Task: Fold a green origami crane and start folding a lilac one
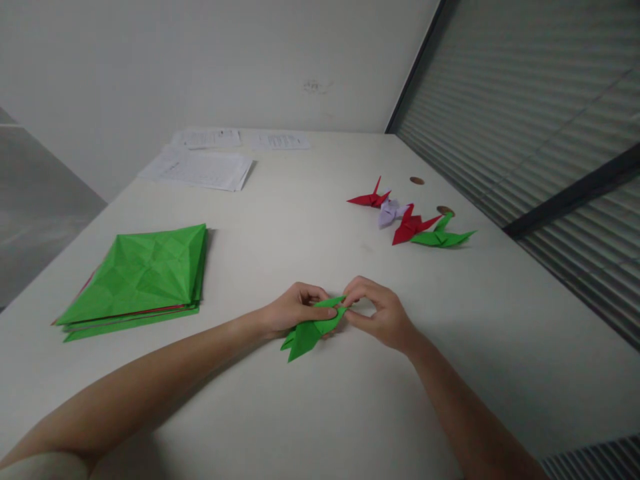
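Observation:
A folded green paper piece (309,335) with pointed flaps is held just above the white table, near its front middle. My left hand (296,309) grips it from the left, thumb on top and the other fingers partly hidden behind it. The thumb and index finger of my right hand (379,313) pinch the paper's right tip. The pointed flaps at its lower left stick out free.
Green creased sheets (150,267) are stacked at the left of the table (280,220). Red, lilac and green folded cranes (413,225) sit at the right, near two brown discs (417,181). Printed papers (205,170) lie at the back left. Window blinds (525,120) border the right.

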### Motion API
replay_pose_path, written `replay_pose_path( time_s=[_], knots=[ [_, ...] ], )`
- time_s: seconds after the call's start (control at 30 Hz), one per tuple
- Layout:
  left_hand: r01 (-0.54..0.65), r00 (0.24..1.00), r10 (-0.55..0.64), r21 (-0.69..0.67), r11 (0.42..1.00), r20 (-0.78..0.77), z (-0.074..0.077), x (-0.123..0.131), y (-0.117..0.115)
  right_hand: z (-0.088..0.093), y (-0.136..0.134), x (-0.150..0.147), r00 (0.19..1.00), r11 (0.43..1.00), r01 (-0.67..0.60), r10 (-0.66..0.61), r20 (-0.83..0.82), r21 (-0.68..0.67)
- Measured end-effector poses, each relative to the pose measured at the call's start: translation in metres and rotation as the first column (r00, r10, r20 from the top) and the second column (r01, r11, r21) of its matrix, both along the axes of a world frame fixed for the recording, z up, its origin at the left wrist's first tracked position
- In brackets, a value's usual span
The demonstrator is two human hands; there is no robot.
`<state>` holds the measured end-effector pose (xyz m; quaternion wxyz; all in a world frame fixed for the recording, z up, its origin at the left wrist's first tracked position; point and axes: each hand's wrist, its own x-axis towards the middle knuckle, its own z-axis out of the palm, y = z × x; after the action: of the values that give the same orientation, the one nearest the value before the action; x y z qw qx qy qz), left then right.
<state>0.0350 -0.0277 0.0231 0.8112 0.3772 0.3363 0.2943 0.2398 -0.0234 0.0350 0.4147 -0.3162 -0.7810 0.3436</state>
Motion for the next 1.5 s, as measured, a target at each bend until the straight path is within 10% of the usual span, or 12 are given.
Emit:
replay_pose_path(
  time_s=[0.73, 1.03, 1.5],
  knots=[
    [-0.029, 0.988, 0.048, 0.130, 0.991, -0.147, -0.001, 0.002, 0.000, -0.003, 0.000, -0.003, 0.998, 0.969, 0.067, -0.069, 0.002, -0.237],
    [-0.034, 0.978, 0.074, 0.200, 0.979, -0.196, -0.004, 0.001, 0.002, 0.000, -0.003, -0.007, 0.984, 0.978, 0.156, -0.166, 0.062, 0.136],
    [-0.101, 0.987, 0.123, 0.190, 0.977, -0.104, -0.006, 0.003, 0.001, 0.003, -0.007, -0.008, 0.974, 0.965, 0.110, -0.152, 0.167, 0.236]
  ],
)
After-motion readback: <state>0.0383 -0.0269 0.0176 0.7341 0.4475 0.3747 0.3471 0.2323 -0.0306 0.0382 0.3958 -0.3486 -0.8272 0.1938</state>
